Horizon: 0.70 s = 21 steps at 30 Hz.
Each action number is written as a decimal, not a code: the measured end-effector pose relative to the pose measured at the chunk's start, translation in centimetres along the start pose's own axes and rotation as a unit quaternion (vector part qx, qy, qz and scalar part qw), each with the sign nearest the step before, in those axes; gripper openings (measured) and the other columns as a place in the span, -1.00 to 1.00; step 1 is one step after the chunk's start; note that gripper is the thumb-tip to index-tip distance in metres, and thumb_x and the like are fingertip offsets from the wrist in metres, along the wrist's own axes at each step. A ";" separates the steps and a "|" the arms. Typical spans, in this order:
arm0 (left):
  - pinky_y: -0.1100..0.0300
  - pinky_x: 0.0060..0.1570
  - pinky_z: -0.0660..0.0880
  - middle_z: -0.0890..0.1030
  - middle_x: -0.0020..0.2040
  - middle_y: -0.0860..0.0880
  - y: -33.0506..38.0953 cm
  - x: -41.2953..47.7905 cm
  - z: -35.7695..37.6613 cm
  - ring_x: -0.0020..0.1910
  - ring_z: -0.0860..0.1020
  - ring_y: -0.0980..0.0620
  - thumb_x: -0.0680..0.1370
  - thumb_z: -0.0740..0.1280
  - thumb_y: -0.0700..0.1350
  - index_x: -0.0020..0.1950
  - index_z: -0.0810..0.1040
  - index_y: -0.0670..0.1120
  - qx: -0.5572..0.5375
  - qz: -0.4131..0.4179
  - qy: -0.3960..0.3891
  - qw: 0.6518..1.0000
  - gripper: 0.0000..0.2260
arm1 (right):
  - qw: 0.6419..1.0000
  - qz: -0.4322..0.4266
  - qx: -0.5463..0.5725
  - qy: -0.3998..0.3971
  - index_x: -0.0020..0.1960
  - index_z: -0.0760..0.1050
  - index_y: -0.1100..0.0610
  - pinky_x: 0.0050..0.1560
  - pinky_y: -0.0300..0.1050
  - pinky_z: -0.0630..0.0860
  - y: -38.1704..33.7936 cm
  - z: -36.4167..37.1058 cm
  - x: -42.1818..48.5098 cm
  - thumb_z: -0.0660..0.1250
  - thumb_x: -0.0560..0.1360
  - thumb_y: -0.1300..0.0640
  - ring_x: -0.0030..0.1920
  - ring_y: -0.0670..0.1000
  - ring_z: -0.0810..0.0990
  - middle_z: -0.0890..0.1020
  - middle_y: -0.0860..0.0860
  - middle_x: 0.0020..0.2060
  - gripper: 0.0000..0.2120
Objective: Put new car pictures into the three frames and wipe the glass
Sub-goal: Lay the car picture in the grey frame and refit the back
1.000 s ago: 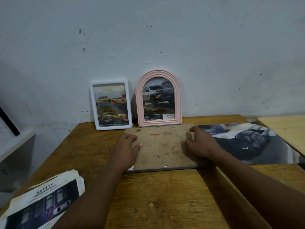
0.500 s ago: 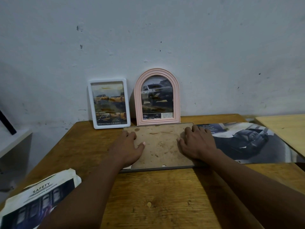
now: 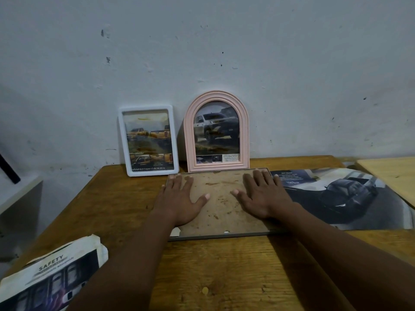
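Left hand (image 3: 179, 199) and right hand (image 3: 263, 197) spread flat, you're seating the backing board (image 3: 221, 207) in the frame (image 3: 224, 235); next, probably fasten and flip.

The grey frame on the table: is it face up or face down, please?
Face down: the grey frame shows its stained brown backing board upward.

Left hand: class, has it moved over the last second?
Yes. The left hand slid forward over the backing board, towards the pink frame standing at the wall.
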State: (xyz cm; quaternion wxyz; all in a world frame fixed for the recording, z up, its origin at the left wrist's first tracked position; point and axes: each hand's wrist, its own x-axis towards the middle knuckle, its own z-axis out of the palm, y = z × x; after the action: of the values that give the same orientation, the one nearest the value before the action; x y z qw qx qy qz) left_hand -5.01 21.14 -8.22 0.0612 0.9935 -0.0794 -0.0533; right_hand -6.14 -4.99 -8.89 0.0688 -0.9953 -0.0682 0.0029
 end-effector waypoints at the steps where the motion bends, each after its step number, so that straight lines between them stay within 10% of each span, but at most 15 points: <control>1: -0.13 0.57 -0.19 -0.20 0.68 -0.08 0.0 0.0 -0.1 0.64 -0.25 -0.10 0.53 -0.11 0.51 0.68 -0.12 0.08 -0.003 -0.003 -0.004 1.000 -0.16 | 1.000 0.002 0.000 0.000 0.59 -0.03 0.01 0.54 0.30 -0.16 -0.1 0.0 -0.1 -0.26 0.50 -0.47 0.59 0.24 -0.21 -0.07 0.18 0.61 -0.18; 12: -0.17 0.57 -0.21 -0.19 0.67 -0.11 0.5 -0.8 0.2 0.64 -0.23 -0.13 0.56 -0.18 0.47 0.68 -0.16 0.09 0.016 -0.008 0.023 1.000 -0.22 | 0.993 0.018 0.081 0.088 0.48 0.20 0.02 0.52 0.19 0.09 -0.4 -0.3 -1.1 -0.12 0.53 -0.42 0.56 0.17 0.13 0.28 0.15 0.52 -0.29; 21: -0.13 0.52 0.19 0.14 0.66 -0.02 -0.7 -2.7 -0.9 0.61 0.14 -0.11 0.64 0.09 0.32 0.63 0.17 0.09 -0.092 -0.009 0.067 0.993 -0.39 | 0.968 0.173 0.088 0.156 0.27 0.41 0.05 0.34 0.20 0.24 1.7 -3.5 -3.2 0.20 0.58 -0.17 0.30 0.20 0.44 0.61 0.12 0.17 -0.62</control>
State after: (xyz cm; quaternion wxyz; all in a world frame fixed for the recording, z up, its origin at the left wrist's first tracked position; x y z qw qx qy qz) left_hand -7.50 22.34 -7.15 0.1571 0.9857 -0.0608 0.0057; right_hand -9.01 -7.58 -5.68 0.1645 -0.9701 0.1172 -0.1349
